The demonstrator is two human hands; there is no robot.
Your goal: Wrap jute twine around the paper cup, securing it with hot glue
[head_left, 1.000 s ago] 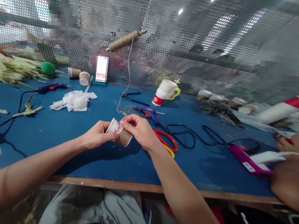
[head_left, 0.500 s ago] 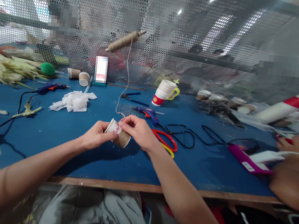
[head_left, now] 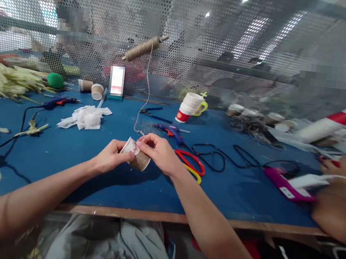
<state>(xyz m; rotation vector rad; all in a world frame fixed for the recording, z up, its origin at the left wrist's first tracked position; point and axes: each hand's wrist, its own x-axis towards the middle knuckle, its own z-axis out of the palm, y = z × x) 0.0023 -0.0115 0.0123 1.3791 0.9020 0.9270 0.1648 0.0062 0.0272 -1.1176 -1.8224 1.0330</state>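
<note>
I hold a small paper cup [head_left: 136, 155] on its side above the blue table [head_left: 65, 151], its lower half wound with brown twine. My left hand [head_left: 111, 156] grips the white, red-printed rim end. My right hand [head_left: 160, 152] pinches the twine against the cup's top. The twine strand [head_left: 148, 81] runs up from the cup to a spool [head_left: 142, 48] fixed on the mesh screen.
Red and yellow scissors [head_left: 191, 163] lie just right of my hands, with a blue glue gun [head_left: 171, 131] and black cable [head_left: 219, 155] behind. A stack of cups [head_left: 189, 106], white fabric [head_left: 84, 117], another glue gun [head_left: 59, 101] and dried leaves [head_left: 8, 80] lie farther off. Another person's arm [head_left: 338, 204] rests at right.
The cup has tilted and shifted slightly left in my hands; my right fingers have crept along the twine. Little else has moved.
</note>
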